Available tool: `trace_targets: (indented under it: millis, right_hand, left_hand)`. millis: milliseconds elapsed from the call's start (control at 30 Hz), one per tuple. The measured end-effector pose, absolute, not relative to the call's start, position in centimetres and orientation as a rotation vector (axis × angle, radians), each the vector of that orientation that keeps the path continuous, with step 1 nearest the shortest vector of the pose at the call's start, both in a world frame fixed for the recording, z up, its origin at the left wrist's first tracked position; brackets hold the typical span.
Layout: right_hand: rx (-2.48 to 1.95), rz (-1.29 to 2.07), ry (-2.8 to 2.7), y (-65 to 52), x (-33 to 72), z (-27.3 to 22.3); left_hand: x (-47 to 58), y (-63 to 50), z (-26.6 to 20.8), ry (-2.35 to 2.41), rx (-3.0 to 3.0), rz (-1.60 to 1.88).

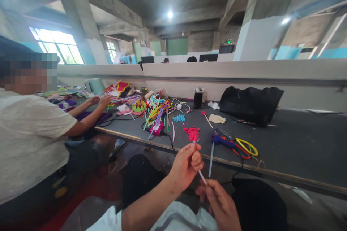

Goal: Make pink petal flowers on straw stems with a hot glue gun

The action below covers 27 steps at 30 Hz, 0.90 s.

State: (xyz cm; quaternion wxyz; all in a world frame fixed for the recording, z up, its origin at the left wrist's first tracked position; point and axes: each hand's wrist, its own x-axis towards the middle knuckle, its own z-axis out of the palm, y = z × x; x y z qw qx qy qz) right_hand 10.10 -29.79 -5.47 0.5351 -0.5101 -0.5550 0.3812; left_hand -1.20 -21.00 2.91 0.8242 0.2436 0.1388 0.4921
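In the head view, my left hand (187, 164) is closed around a thin pale-pink stem (201, 177) just below its bright pink-red fluffy flower head (193, 136). Lower down, my right hand (220, 204) pinches the same stem near its bottom end; some of its fingers are blurred. The flower tilts slightly to the left, in front of the table edge. Behind it lie small red pieces (189, 130) on the dark table (306, 144). To the right rests a blue glue gun (223, 141), with a translucent glue stick (211, 160) jutting past the edge.
Scissors (248, 147) with yellow and red handles lie by the glue gun. Farther back are a black bag (251, 104), a red-tipped stick (207, 119), blue pieces (179, 118) and a heap of coloured stems (158, 110). A co-worker (35, 130) sits at left, hands on the table's materials.
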Motion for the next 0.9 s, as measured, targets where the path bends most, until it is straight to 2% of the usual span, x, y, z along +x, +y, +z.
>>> trace_targets:
  millis: [200,467,667,767,900]
  right_hand:
    - [-1.206,1.092,-1.317,-24.8,10.7,-3.4]
    - [-1.349,0.992,-1.314,-20.0,12.7,-4.2]
    - [-1.456,0.842,-1.316,-14.2,17.4,-2.8]
    - [-1.564,0.67,-1.372,-9.6,20.6,-2.0]
    - [-1.646,0.609,-1.401,-3.2,24.1,-2.1]
  left_hand:
    - [1.0,-17.9,2.5,0.351,0.583,1.121]
    - [3.8,-11.7,1.2,0.425,0.552,1.056]
    - [5.5,-6.0,1.0,0.47,0.766,0.956]
    - [5.3,-3.5,-0.8,0.504,0.826,0.942]
    - [4.5,-1.8,-3.9,0.571,0.781,0.92]
